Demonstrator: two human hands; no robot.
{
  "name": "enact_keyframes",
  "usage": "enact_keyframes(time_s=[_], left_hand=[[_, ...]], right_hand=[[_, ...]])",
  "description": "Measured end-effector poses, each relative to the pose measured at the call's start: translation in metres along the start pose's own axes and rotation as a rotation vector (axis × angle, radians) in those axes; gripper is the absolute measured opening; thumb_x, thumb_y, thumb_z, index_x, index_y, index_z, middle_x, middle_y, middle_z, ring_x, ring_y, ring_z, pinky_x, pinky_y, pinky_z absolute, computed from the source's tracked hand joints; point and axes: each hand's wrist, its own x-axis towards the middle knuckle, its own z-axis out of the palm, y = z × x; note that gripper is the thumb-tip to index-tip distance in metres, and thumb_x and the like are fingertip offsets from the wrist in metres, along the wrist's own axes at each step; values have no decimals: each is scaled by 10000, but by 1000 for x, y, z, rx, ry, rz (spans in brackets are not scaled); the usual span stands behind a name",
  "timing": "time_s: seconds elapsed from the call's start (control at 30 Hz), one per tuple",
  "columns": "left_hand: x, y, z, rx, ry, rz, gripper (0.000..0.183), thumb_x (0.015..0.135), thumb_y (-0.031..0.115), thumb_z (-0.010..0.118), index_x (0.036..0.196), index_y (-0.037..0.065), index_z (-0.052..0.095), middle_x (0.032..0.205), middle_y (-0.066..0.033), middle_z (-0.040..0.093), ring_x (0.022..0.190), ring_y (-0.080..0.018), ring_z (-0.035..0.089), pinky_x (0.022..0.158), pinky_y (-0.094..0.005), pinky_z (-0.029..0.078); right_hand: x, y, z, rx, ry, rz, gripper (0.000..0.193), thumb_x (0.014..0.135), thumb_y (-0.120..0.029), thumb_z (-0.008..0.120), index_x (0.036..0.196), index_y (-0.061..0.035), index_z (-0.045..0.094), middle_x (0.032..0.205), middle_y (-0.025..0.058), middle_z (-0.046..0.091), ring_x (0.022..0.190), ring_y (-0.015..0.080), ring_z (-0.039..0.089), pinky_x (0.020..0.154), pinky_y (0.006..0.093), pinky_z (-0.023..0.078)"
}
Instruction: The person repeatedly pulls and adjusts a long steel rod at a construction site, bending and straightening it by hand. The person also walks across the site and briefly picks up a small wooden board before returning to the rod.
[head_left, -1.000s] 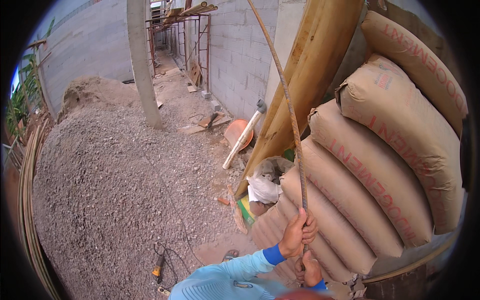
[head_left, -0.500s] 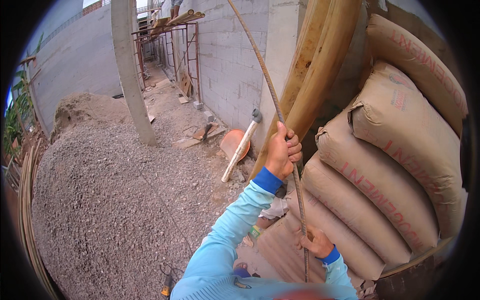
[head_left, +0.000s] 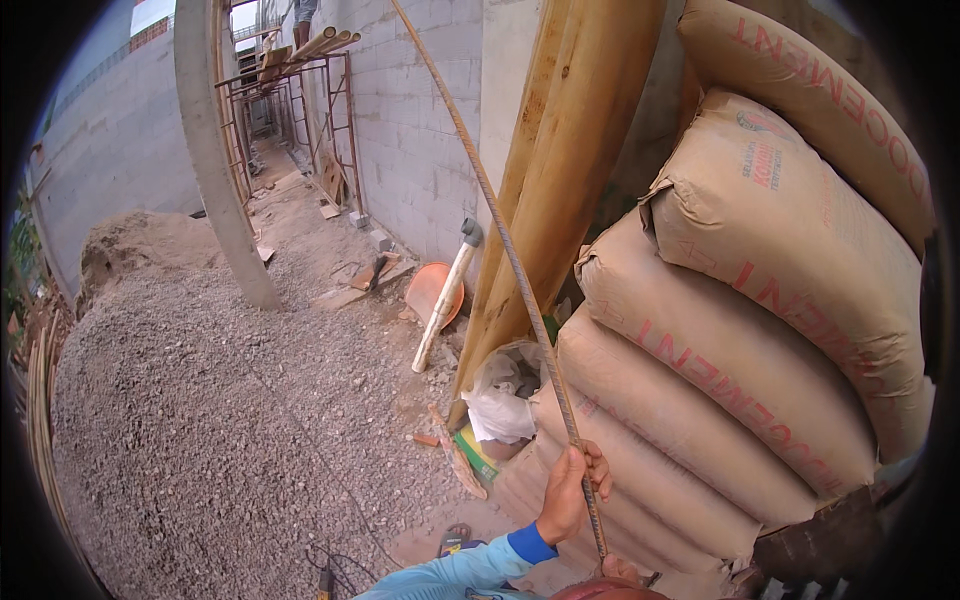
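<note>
A long, thin, rusty rebar rod (head_left: 490,200) slants from the top of the view down to the lower middle. My left hand (head_left: 568,495), in a light blue sleeve with a dark blue cuff, is closed around its lower part. Just below, at the bottom edge, my right hand (head_left: 622,569) shows only partly, its fingers closed at the rod's low end. Stacked brown cement bags (head_left: 730,370) lie right beside both hands. The rod passes in front of wooden planks (head_left: 570,150) and a white plastic sack (head_left: 503,405).
A gravel heap (head_left: 200,420) spreads over the left. A concrete post (head_left: 215,150) rises from it. A white pipe (head_left: 445,300) leans by an orange bucket (head_left: 432,290) near the block wall (head_left: 420,140). Farther off, a person stands above metal scaffolding (head_left: 350,130).
My left hand has come down, now low on the rod near my right hand. The right hand has dropped toward the bottom edge. The view has shifted rightward.
</note>
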Motion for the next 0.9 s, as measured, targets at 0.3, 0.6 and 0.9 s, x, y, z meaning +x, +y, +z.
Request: enact_keyframes(time_s=[0.3, 0.6, 0.9], left_hand=[[89, 114, -9, 13, -188, 101, 384, 1016, 444, 349, 840, 105, 387, 630, 37, 303, 462, -45, 237, 391, -205, 197], [91, 151, 8, 146, -162, 61, 492, 991, 501, 382, 1046, 24, 484, 732, -35, 449, 661, -119, 451, 615, -273, 412], [45, 60, 35, -190, -178, 100, 324, 1029, 364, 381, 858, 93, 424, 675, 38, 331, 540, -45, 288, 464, -190, 282]], right_hand=[[65, -89, 94, 57, -28, -144, 532, 974, -475, 459, 676, -38, 510, 533, 14, 449, 467, 107, 432, 433, 261, 321], [100, -235, 135, 48, -75, -179, 610, 979, -542, 403, 581, -82, 443, 540, -12, 395, 504, 91, 364, 461, 258, 286], [-19, -64, -5, -345, 4, -210, 470, 806, -427, 710, 983, 2, 638, 682, 160, 610, 677, 305, 654, 634, 379, 495]])
